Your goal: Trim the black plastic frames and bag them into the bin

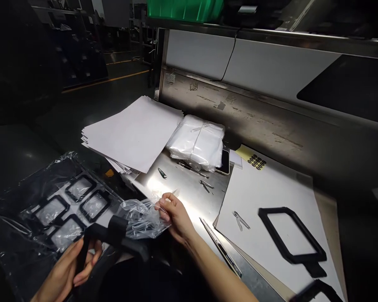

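Note:
My left hand (71, 266) grips a black plastic frame (113, 235) at the lower left, its fingers wrapped round one side. A tab sticks up from the frame's top bar. My right hand (174, 216) pinches the edge of a crumpled clear plastic bag (141, 218), just beyond the held frame. Behind my left hand lies a clear plastic sheet (15, 201) with several black frames (78, 188) on or under it; I cannot tell which. Another black frame (292, 258) with a tab rests on white paper at the right, and part of one more shows below it.
A stack of white paper (135, 130) overhangs the bench's left edge. Beside it sit a tied bundle of clear bags (197, 142) and a phone (223, 161). Small nippers (206, 186), more nippers (240, 220), and a yellow label sheet (252, 155) lie around. A green bin (185, 10) stands above.

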`<state>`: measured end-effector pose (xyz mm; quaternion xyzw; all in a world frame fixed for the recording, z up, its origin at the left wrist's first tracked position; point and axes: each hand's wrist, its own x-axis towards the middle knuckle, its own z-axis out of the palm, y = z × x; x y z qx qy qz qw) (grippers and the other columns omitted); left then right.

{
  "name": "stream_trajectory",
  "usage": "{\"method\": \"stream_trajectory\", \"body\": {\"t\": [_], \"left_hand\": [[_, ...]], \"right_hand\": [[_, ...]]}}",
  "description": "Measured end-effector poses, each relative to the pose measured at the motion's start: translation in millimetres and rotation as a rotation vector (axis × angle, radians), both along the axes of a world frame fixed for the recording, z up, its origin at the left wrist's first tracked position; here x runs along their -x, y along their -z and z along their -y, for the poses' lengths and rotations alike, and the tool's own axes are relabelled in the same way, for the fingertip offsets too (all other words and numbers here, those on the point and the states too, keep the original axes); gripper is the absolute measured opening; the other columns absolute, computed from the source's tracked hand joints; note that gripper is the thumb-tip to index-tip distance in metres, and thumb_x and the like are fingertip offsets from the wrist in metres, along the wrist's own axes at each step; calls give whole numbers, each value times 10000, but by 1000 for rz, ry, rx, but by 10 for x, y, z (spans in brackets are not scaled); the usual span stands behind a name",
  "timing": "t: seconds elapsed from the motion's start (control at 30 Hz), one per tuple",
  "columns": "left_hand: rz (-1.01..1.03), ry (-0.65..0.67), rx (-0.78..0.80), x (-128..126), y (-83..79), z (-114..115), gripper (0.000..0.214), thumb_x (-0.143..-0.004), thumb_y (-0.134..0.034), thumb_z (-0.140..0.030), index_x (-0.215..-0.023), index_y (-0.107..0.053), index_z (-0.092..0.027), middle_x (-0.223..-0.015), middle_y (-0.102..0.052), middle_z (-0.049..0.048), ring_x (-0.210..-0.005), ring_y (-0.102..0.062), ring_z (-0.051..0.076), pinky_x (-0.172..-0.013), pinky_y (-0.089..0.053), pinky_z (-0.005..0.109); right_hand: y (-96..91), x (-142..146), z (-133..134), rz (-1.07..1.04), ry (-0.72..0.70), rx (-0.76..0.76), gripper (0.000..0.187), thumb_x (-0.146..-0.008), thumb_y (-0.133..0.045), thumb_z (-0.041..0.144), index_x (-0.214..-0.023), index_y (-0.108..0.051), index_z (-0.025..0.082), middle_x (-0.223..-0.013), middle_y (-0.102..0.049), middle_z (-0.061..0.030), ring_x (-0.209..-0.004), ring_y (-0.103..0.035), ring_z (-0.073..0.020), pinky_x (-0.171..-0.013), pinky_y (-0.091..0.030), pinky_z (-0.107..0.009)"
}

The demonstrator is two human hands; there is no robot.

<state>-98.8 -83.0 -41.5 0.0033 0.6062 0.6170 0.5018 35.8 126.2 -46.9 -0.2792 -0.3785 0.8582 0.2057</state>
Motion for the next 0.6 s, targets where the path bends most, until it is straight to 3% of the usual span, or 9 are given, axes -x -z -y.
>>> {"method": "stream_trajectory", "body": {"t": [0.07, 0.13, 0.17, 0.2, 0.23, 0.33, 0.4, 0.5, 0.6], "left_hand": [[-94, 100, 52, -27, -71, -24, 363, -720, -516, -470, -953, -572, -198, -556, -601, 17, -312, -278, 11, -357, -248, 185], [-212, 269, 120, -67, -107, -116, 552, -763, -470, -440, -1257, -297, -265, -630, -624, 12, -317, -294, 18, -388, -278, 191], [-254, 350, 145, -87, -106, -175, 646, -773, -456, -434, -1313, -139, -277, -658, -629, 13, -318, -303, 22, -391, -275, 191], [-272, 411, 156, -104, -93, -233, 698, -775, -456, -428, -1327, -59, -267, -653, -627, 13, -316, -311, 29, -384, -261, 191], [-271, 449, 159, -117, -70, -281, 698, -771, -463, -423, -1327, -77, -249, -623, -619, 10, -313, -314, 36, -370, -236, 191], [-208, 474, 160, -130, 20, -301, 501, -759, -479, -419, -1195, -375, -195, -522, -552, -20, -301, -278, 36, -344, -166, 195], [-161, 448, 179, -123, 72, -213, 416, -768, -456, -433, -1100, -436, -185, -517, -511, -41, -305, -247, 26, -344, -157, 193], [-111, 379, 223, -107, 134, -52, 494, -784, -416, -449, -1189, -283, -199, -527, -470, -72, -325, -252, 29, -362, -208, 185], [-110, 340, 257, -103, 206, 6, 647, -781, -417, -454, -1280, -110, -179, -532, -498, -58, -325, -312, 47, -356, -248, 182]], "right_hand": [[-32, 83, 7, 13, -26, -89, 282, -670, -602, 331, -719, -358, 198, -575, -556, 54, -356, -247, -25, -365, -160, -168], [-75, 167, 23, 21, -103, -177, 280, -683, -596, 340, -705, -354, 201, -550, -562, 59, -348, -255, -32, -365, -185, -175], [-105, 199, 35, 22, -158, -219, 274, -692, -588, 346, -702, -355, 202, -542, -563, 60, -346, -252, -35, -365, -194, -178], [-141, 217, 48, 22, -222, -261, 264, -703, -579, 351, -704, -361, 202, -540, -565, 59, -347, -246, -37, -366, -198, -180], [-180, 217, 59, 20, -289, -304, 253, -713, -570, 355, -709, -370, 200, -544, -569, 56, -354, -245, -39, -369, -202, -181], [-275, 73, 87, 26, -468, -448, 209, -736, -552, 347, -716, -416, 189, -585, -588, 26, -419, -342, -60, -419, -254, -190], [-280, -134, 123, 65, -524, -563, 148, -759, -532, 319, -751, -469, 186, -647, -599, -3, -522, -437, -94, -494, -310, -214], [-180, -462, 282, 143, -534, -734, 129, -790, -482, 272, -866, -542, 186, -684, -563, -24, -567, -438, -118, -545, -320, -245], [-17, -549, 550, 99, -637, -808, 184, -786, -456, 281, -752, -606, 180, -592, -507, -17, -515, -413, -119, -513, -322, -246]]}}
